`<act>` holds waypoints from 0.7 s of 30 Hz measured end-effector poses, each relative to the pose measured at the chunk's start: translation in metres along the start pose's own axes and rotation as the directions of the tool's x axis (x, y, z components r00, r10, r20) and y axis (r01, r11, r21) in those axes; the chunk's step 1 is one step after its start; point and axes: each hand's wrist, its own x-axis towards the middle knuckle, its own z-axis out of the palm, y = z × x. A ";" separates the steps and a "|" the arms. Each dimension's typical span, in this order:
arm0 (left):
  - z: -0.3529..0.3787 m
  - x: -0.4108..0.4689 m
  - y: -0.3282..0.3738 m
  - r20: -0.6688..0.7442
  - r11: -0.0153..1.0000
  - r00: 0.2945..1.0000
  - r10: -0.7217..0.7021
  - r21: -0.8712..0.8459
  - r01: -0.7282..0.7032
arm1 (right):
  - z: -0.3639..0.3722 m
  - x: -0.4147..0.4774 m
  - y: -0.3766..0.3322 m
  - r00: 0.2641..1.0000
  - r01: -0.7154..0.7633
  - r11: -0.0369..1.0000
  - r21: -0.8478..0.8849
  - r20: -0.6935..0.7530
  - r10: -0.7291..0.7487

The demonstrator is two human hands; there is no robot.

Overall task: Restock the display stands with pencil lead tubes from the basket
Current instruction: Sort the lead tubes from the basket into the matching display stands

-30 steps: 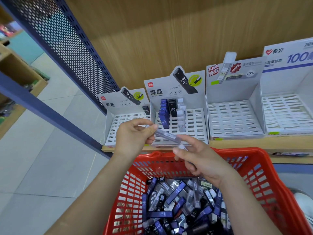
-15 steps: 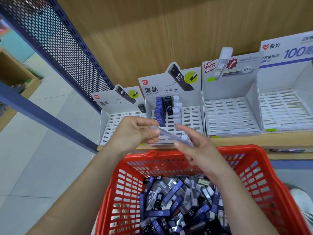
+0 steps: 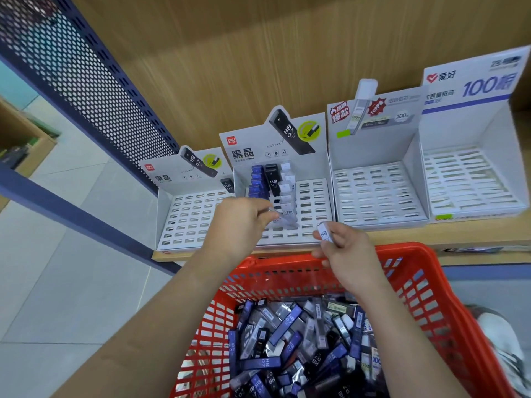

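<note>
Perforated blue panel [image 3: 94,90] beside display stands [image 3: 376,193]

Left hand [image 3: 241,222] with clear tube [image 3: 283,221] has pulled apart from right hand [image 3: 344,249] with HB tube [image 3: 324,235].

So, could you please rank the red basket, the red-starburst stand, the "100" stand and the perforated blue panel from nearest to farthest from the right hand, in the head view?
From the right hand, pinching a pencil lead tube:
1. Red basket, rim directly beneath.
2. Red-starburst stand, on the shelf just behind.
3. "100" stand, far right.
4. Perforated blue panel, far left.
</note>
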 end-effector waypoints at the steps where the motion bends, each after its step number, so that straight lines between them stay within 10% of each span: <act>1: 0.000 0.001 0.000 -0.002 0.996 0.998 0.065 0.060 -0.065 | 0.000 0.001 0.001 1.000 -0.004 1.000 0.002 -0.007 0.004; 6: 0.006 0.010 0.008 0.095 0.925 0.978 0.185 0.320 -0.205 | -0.002 0.003 0.003 0.999 -0.020 0.999 0.031 -0.033 0.021; 15: 0.029 -0.002 0.004 -0.190 0.950 0.935 0.300 0.146 -0.275 | -0.003 0.000 -0.002 1.000 -0.010 1.000 -0.008 -0.026 0.010; 21: 0.030 0.000 0.012 -0.219 0.994 0.974 0.063 -0.072 -0.081 | -0.012 -0.002 -0.004 0.993 -0.118 0.961 0.251 0.012 0.119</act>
